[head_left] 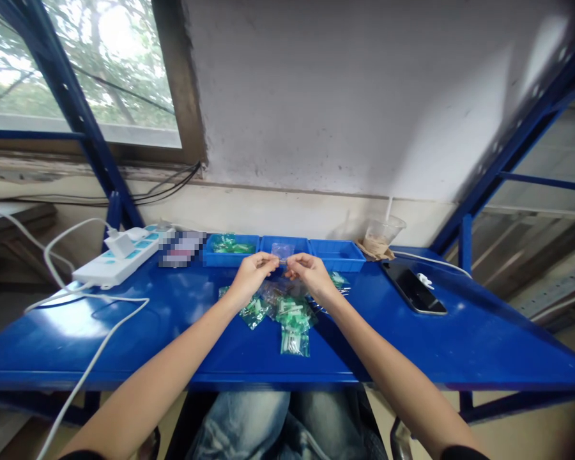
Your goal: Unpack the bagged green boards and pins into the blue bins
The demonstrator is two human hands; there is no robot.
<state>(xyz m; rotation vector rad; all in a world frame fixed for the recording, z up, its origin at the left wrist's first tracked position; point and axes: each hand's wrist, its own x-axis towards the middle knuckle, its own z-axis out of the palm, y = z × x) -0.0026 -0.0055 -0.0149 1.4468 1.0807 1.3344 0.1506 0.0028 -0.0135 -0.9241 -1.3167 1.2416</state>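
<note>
My left hand [259,269] and my right hand [311,272] meet fingertip to fingertip above the table, just in front of the blue bins. Both are closed in a pinch, and a small thin rod-like piece [282,261] spans the gap between them; its exact kind is too small to tell. Under and in front of the hands lie several small clear bags [293,313] with green and white pieces inside. One such bag [295,342] lies closest to the table's front edge. Several thin metallic pieces [344,291] are partly hidden by my right wrist.
Three joined bins stand behind: the left bin [211,259] holds green packets, the middle bin [263,245] a clear bag, the right bin [338,259] dark contents. A power strip [110,267] with white cables lies left; a phone [414,287] and plastic cup [382,231] right.
</note>
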